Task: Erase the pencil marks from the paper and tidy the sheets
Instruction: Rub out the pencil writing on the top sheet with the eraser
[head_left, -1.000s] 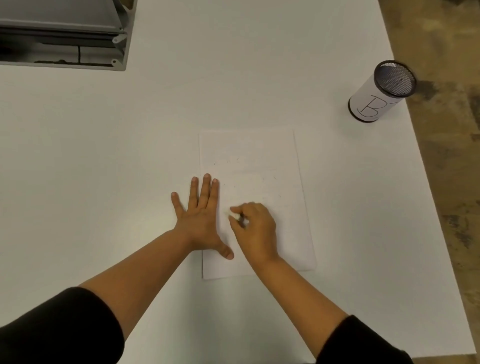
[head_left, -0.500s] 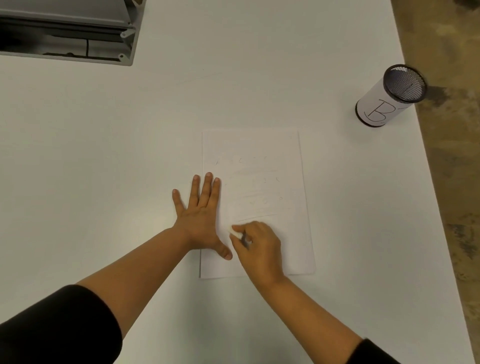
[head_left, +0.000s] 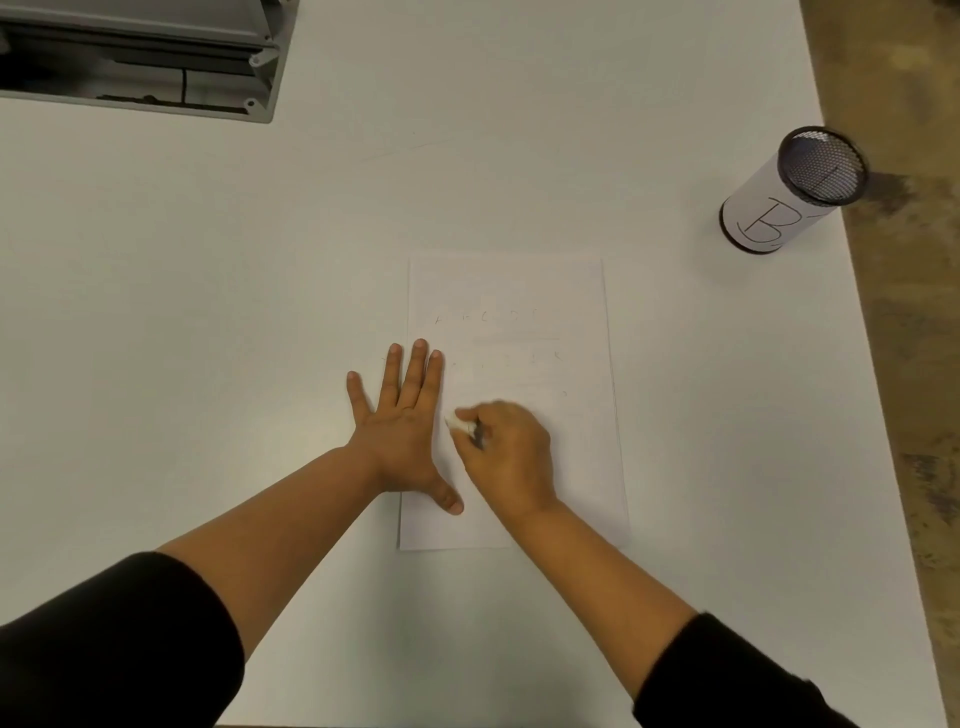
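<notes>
Paper (head_left: 545, 301) lies flat on the white counter (head_left: 208, 312), long axis running away from the person. Faint pencil marks (head_left: 485, 318) remain in rows on its far half: one row well beyond the fingers, a second row just past them toward the far-right.

Right hand (head_left: 511, 454) is over the sheet's middle, fingers curled round a white eraser (head_left: 460, 423), which pokes out on the thumb side. Something dark shows beside it in the grip, too small to identify. Eraser looks down on the paper, but contact is hard to confirm because the hand is motion-blurred.

Left hand (head_left: 402, 436) is flat, fingers straight and spread, pinning the sheet's left edge. Thumb and inner fingers are on the paper, outer fingers on the counter.

Judgement: remaining marks lie ahead of the right fingers, so the next strokes go away from the body, and the right hand is the nearer one. The left should hold.

Whether more than one sheet is stacked can't be told. The near-right corner is hidden under the right forearm.

Beyond the paper, far-right: mesh pen cup (head_left: 789, 192) labelled "B", near the counter edge. Far-left: grey metal tray (head_left: 208, 52), cut off by the frame.
</notes>
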